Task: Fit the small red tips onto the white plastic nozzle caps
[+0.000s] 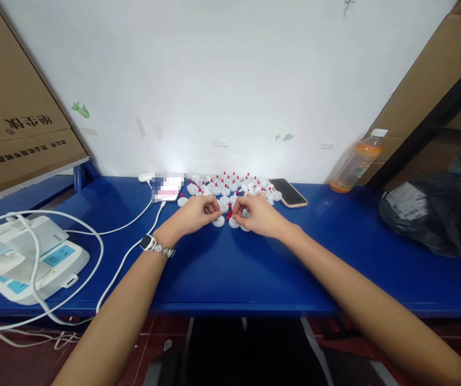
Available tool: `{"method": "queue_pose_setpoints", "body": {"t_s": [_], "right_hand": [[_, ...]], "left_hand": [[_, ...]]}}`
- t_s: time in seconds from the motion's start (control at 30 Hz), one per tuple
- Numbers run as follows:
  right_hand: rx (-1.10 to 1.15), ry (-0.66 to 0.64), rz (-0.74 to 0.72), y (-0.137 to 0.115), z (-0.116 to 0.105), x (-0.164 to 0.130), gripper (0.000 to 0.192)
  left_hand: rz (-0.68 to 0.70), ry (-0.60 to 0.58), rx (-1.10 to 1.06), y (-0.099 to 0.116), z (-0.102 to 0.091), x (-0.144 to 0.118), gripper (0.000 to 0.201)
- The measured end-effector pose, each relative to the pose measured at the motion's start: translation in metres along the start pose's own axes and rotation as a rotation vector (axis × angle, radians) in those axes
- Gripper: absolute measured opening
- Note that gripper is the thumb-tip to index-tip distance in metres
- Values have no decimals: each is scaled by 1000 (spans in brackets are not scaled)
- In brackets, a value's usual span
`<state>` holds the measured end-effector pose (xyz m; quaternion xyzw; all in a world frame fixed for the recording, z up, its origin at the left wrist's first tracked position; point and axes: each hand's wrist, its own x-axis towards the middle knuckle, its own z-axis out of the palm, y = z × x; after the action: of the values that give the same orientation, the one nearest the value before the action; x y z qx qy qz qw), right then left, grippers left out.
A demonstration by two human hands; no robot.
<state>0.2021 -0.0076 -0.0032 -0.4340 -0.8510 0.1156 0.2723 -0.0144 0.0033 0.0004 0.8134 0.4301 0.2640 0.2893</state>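
My left hand (pixel 198 214), with a watch (pixel 147 243) and a metal bracelet on its wrist, is closed in a pinch right above a white round cap (pixel 218 222). Facing it, my right hand (pixel 260 215) also pinches, beside another white cap (pixel 234 222). Whatever is between either hand's fingertips is too small to make out. Several small red tips (pixel 229 215) lie in the gap between the hands. Behind them spreads a group of white caps (pixel 216 188), many standing with a red tip upward.
A phone (pixel 292 193) lies right of the caps, and a lit phone (pixel 169 188) with white cables lies left. A white power strip (pixel 67 262) with looped cable fills the left side. An orange drink bottle (pixel 357 163) and a black plastic bag (pixel 419 209) are right, on the blue table (pixel 238 279).
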Motion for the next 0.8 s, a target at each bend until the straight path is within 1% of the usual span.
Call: {"method": "queue_pose_setpoints", "body": {"t_s": [0.1,0.2,0.33,0.4,0.5,0.6,0.63,0.7,0.8], "right_hand": [[50,-21,-1,-3,-1,0,5],[97,-47,-3,-5,0,0,6],[89,-4,19,1,3,1,3],[84,20,35,3,2,2,4],[104,51,51,3,-5,1,8],[89,85,55,3,-16,-7,8],[81,80,56,3,-19,-11,9],[84,27,54,5,-23,-20,12],[136,-48,62,9,-20,-31,15]], "left_hand": [[4,-26,-7,0,0,0,15],[45,3,-22,-5,6,3,15],[73,49,-1,-12,11,6,19],[76,66,23,-13,11,6,19],[77,87,37,-12,10,6,19],[61,108,57,-10,7,6,21],[54,115,68,-9,6,6,22],[42,122,82,-6,5,5,23],[45,116,77,-4,5,5,22]]}}
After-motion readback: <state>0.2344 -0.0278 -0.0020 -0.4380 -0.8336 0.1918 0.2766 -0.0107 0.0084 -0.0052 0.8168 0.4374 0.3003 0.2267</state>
